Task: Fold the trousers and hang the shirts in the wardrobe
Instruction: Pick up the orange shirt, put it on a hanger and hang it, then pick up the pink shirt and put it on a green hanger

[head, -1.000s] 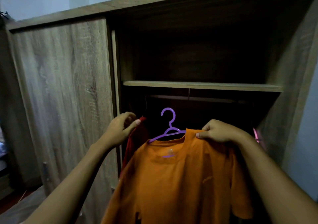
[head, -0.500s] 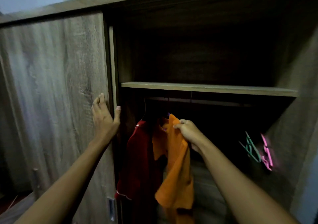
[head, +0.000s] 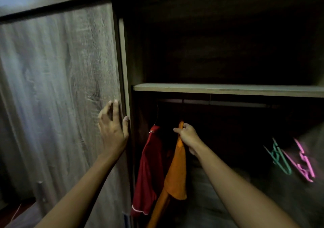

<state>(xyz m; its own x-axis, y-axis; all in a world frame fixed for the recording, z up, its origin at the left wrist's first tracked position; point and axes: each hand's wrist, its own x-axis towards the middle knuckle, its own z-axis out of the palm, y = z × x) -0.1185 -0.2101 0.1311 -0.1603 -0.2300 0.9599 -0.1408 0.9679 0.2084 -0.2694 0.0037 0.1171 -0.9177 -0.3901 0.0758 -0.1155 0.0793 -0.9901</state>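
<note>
Seen from the head camera, the grey-brown wood-grain wardrobe (head: 125, 61) stands with its right half uncovered and its interior very dark. The left hand (head: 112, 131) lies flat against the pale wood-grain sliding door (head: 57, 87), fingers straight and spread, with the thumb resting at the door's right edge. The right hand (head: 188, 137) reaches into the hanging space and has its fingers curled round the top of the bright orange cotton shirt (head: 177, 175), pinching the fabric near the collar. That shirt hangs edge-on below the thin dark metal rail (head: 228, 103), which runs just under the flat wooden shelf (head: 228, 89) (the shirt's hanger is too dark to make out). Just to its left, touching it lower down, hangs a dark red shirt with white piping (head: 150, 171), its thin hook rising toward the rail. Well apart, at the right side of the space, a green plastic hanger (head: 280, 159) and a pink plastic hanger (head: 305, 164) hang side by side, both tilted and blurred.
</note>
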